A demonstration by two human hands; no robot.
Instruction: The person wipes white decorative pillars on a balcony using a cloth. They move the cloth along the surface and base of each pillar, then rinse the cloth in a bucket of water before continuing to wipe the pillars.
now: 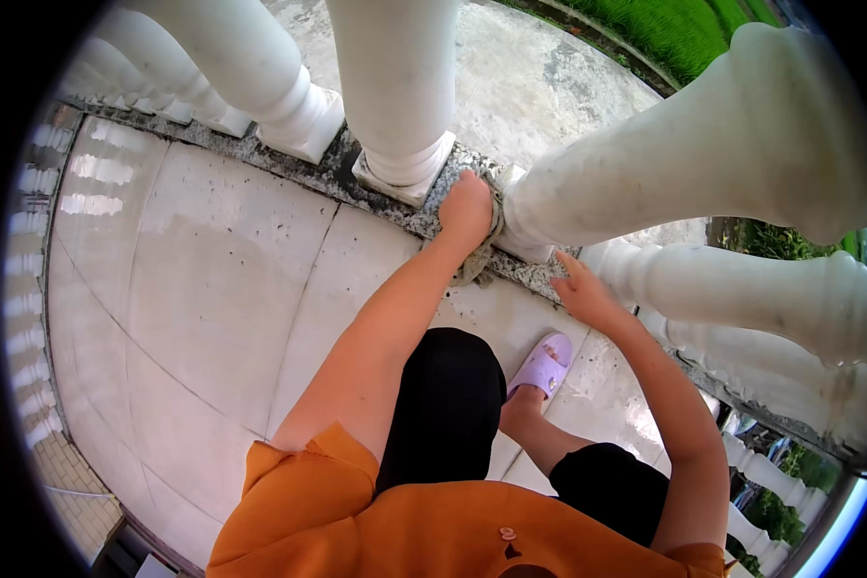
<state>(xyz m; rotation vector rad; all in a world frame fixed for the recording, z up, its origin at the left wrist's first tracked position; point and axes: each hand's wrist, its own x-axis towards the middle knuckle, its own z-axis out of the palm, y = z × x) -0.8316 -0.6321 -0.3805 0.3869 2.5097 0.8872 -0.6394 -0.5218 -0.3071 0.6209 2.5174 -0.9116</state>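
My left hand [467,209] is closed on a wet-looking greyish-green cloth [479,266] at the foot of a white stone baluster [585,188]. The cloth wraps around the near side of that baluster's base and hangs over the ledge edge. My right hand [584,289] is on the other side of the same base, over the speckled stone ledge [535,273], with fingers spread and nothing seen in it. Another white baluster [397,94] stands to the left of my left hand.
More balusters [289,94] run along the ledge to both sides. Light floor tiles [209,238] with dark specks lie on the near side. My foot in a lilac slipper [542,368] is below the ledge. Beyond the balusters are concrete [542,65] and green plants [657,29].
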